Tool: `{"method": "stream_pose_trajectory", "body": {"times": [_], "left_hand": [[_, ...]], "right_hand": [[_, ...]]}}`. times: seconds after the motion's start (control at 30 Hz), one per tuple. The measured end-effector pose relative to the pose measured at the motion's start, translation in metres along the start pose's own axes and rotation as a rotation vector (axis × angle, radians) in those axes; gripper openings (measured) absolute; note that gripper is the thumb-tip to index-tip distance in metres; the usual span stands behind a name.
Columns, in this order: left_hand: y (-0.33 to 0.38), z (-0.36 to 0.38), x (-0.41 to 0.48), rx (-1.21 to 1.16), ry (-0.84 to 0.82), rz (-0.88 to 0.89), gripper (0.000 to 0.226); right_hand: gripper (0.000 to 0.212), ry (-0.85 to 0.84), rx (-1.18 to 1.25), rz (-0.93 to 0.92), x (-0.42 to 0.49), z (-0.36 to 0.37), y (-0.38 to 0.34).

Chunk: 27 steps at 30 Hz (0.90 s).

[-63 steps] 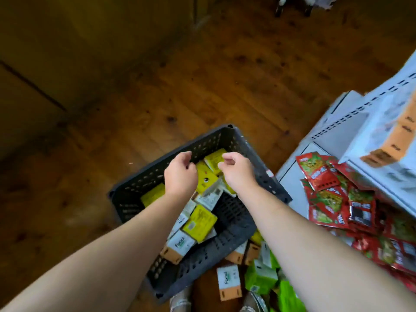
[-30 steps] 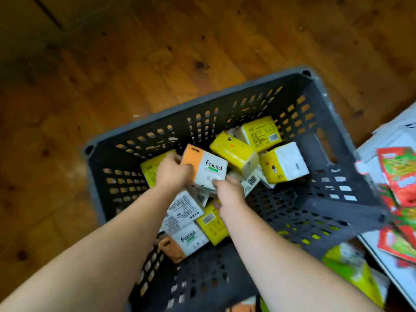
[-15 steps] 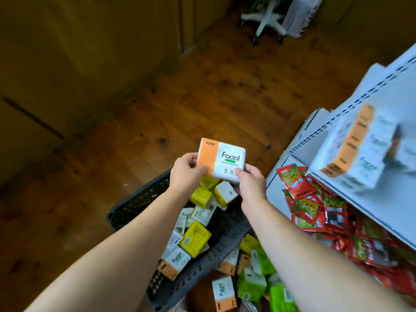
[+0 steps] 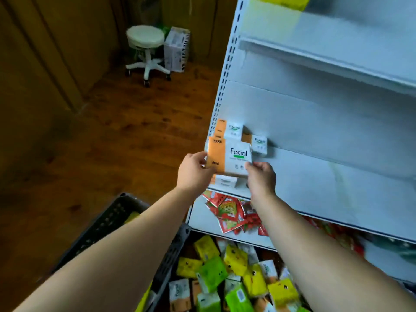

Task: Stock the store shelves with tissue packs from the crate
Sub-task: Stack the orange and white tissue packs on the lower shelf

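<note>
Both hands hold one orange-and-white "Facial" tissue pack (image 4: 229, 158) in front of the white store shelf (image 4: 315, 176). My left hand (image 4: 194, 173) grips its orange left end and my right hand (image 4: 261, 176) pinches its lower right corner. Behind the held pack, two matching packs (image 4: 234, 129) stand at the shelf's left end, and another (image 4: 225, 182) lies just below the held one. The dark grey crate (image 4: 108, 224) sits on the floor at the lower left, mostly hidden by my left arm.
Red snack packets (image 4: 231, 215) lie on the shelf below. Yellow and green tissue packs (image 4: 234, 273) are piled on the lowest level beside the crate. A white stool (image 4: 146, 50) and a carton (image 4: 176, 49) stand at the back of the wooden floor. The upper shelves (image 4: 326, 55) are bare.
The pack came out of the crate in both hands and rose to the shelf's left end. My view swung up from the crate to the shelving.
</note>
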State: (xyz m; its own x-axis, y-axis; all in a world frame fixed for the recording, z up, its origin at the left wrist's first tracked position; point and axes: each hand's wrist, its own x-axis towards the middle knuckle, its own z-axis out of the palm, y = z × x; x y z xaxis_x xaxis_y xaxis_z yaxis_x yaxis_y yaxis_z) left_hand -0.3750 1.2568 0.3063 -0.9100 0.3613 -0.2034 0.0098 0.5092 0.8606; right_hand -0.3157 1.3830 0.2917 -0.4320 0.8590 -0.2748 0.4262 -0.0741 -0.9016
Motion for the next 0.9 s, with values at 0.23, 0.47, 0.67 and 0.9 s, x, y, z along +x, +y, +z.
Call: {"method": "stream_pose_trajectory", "body": {"times": [0.23,0.47,0.67,0.9], "left_hand": [[0.014,0.112,0.045,0.026,0.013,0.024,0.029],[-0.003,0.2,0.073,0.198,-0.029,-0.004,0.023],[-0.025,0.235,0.088,0.281,-0.107,-0.131,0.027],[-0.027,0.25,0.105,0.222,-0.132,-0.189,0.042]], "right_hand": [[0.024,0.011,-0.057,-0.008,0.092,-0.049,0.049],[0.026,0.015,-0.15,0.016,0.171,-0.061,0.1],[0.022,-0.095,-0.286,0.04,0.193,-0.044,0.126],[0.021,-0.138,-0.394,0.002,0.219,-0.025,0.125]]}}
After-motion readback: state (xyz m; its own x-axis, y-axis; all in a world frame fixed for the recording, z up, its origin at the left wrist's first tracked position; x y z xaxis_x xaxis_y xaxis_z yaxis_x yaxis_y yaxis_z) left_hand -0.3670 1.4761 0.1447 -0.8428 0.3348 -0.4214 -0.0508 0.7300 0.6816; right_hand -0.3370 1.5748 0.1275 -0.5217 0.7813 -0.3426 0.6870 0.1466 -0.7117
